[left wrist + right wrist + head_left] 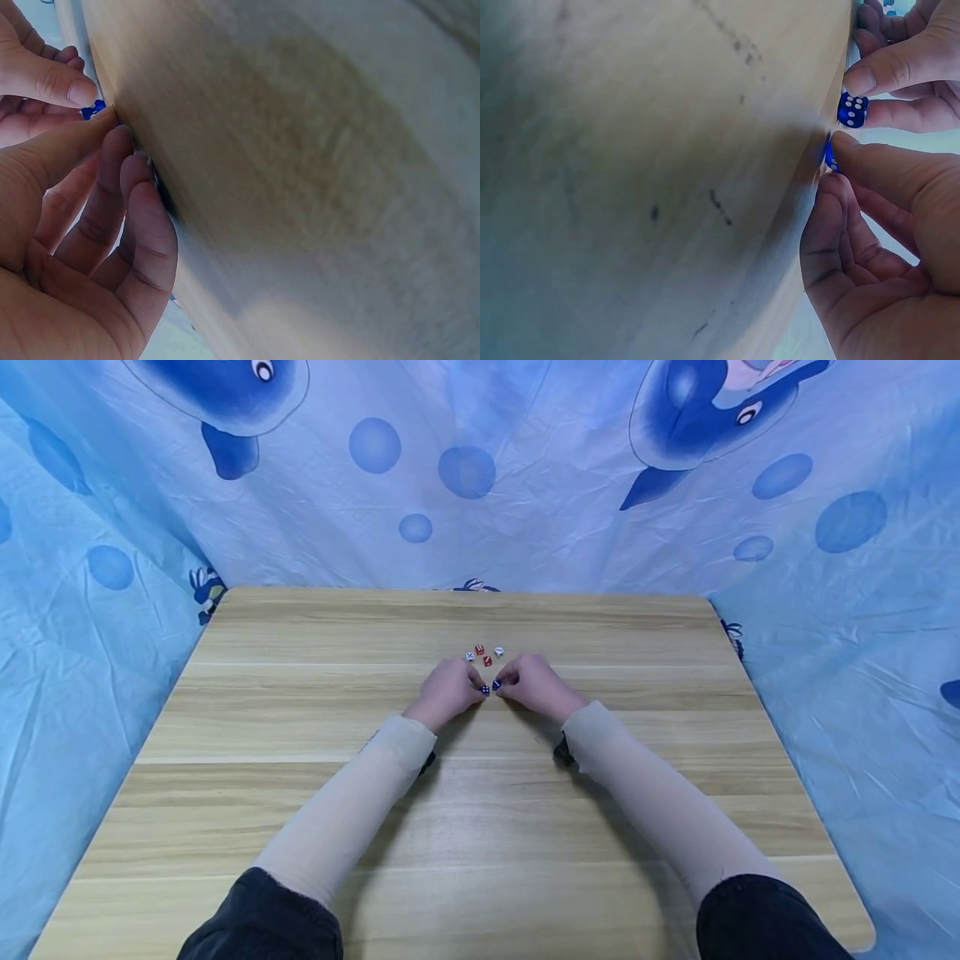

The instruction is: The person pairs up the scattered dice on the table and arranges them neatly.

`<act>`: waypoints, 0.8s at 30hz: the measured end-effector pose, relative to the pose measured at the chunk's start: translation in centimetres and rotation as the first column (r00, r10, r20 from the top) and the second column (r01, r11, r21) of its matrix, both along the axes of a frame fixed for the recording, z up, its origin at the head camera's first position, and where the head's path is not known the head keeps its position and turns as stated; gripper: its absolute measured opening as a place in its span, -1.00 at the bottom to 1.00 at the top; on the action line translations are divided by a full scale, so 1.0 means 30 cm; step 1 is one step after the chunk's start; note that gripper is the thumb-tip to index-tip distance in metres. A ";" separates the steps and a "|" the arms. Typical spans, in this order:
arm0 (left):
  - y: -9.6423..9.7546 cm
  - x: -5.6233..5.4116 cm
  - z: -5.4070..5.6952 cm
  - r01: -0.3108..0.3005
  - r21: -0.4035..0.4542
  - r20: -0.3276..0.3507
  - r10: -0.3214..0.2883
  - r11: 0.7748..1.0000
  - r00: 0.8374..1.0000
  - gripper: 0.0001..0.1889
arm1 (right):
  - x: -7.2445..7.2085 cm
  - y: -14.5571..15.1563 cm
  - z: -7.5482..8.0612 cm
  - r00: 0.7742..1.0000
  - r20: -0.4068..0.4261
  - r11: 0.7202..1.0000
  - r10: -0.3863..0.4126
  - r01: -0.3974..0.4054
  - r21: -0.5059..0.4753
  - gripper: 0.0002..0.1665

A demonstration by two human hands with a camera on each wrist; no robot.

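Pinching one die apiece with both hands, over the far half of a wooden table (480,860); taking the far edge as 12 o'clock. With left hand (444,692), at 9 o'clock of the work, gripping left blue die (485,691) between thumb and finger. With right hand (538,687), at 3 o'clock, gripping right blue die (497,685) the same way, with remaining fingers bent inward. Seeing right blue die just beside the left one, at its 2 o'clock; unable to tell whether touching, or whether resting on wood or held slightly above.

White pips plain on left blue die in right wrist view; right blue die only partly seen there, between fingertips.

Counting four more dice in a loose group at 12 o'clock from the blue pair, near both hands: far red die (480,650) at 11 within the group, near red die (487,661) at 5, left pale die (470,657) at 9, right pale die (498,652) between 2 and 3.

Noting pale sleeves (348,810) back toward 7 and 5 o'clock, then dark upper sleeves (262,914). Beyond table, at 9, 12 and 3, blue backdrop (525,535) with printed round spots (375,445); cartoon sea animals (232,393) at 11 and 1.
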State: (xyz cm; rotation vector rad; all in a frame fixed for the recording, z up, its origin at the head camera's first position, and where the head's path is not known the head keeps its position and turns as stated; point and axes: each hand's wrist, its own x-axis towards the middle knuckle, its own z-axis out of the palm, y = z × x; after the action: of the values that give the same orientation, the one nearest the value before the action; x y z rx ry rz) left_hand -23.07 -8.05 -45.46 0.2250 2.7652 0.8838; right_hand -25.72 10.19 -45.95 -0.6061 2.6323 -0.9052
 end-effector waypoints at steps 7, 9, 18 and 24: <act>0.002 -0.001 0.001 -0.011 0.000 0.005 0.011 1.000 1.000 -0.89 | 0.009 -0.005 -0.004 1.000 0.002 1.000 0.015 -0.015 -0.003 -0.84; 0.002 -0.001 0.001 -0.015 0.003 0.005 0.015 1.000 1.000 -0.89 | 0.012 -0.007 -0.006 1.000 0.006 1.000 0.017 -0.017 -0.004 -0.85; 0.000 -0.004 0.002 -0.011 0.011 0.010 0.011 1.000 1.000 -0.90 | 0.019 -0.011 -0.012 1.000 0.000 1.000 0.020 -0.020 -0.003 -0.86; -0.002 -0.006 0.001 0.002 0.006 0.007 -0.002 1.000 1.000 -0.90 | 0.019 -0.010 -0.013 1.000 -0.001 1.000 0.026 -0.026 -0.004 -0.85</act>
State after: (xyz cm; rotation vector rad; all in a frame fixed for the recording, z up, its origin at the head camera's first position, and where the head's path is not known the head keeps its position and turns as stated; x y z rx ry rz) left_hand -23.23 -8.13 -45.43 0.2255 2.7558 0.8914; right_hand -25.16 9.90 -46.33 -0.6402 2.6179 -0.9025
